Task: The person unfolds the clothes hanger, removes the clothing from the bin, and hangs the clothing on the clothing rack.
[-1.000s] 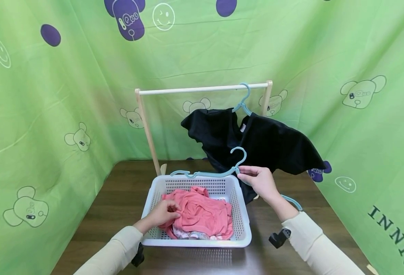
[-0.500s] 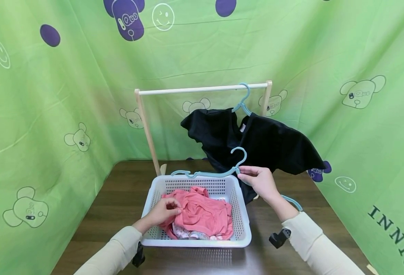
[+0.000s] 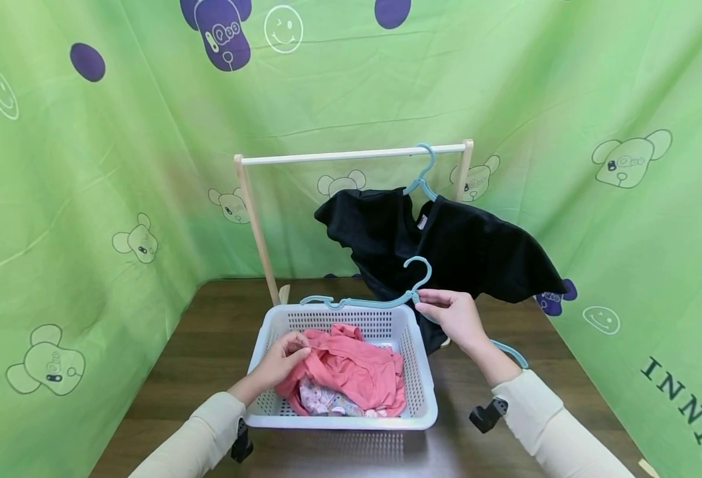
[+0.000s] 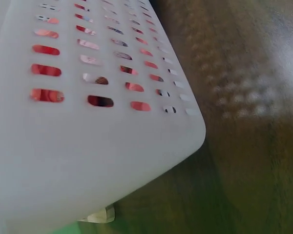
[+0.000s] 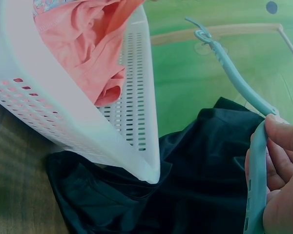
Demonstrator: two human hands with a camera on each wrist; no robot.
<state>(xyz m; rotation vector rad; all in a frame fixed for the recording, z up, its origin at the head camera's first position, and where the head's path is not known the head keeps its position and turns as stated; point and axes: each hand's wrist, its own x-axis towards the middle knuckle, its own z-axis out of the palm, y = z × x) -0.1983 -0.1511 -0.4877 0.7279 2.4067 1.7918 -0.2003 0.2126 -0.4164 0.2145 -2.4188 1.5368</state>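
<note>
My left hand pinches the left part of a pink garment that lies bunched in a white plastic basket. Under its lifted edge, a light patterned cloth shows. At the basket's back right corner, my right hand holds a light blue hanger near its neck, thumb and fingers pinching it. The right wrist view shows the thumb pressed on the hanger by the joint of its arms. The left wrist view has only the basket's perforated wall; the left hand is out of that view.
Behind the basket stands a rack with a white bar and wooden posts. A black garment hangs from it on another blue hanger. Part of one more blue hanger lies by my right forearm on the wooden table.
My left hand has moved up and slightly left, raising the pink garment's edge and uncovering more patterned cloth. The right hand and its hanger have shifted very slightly right.
</note>
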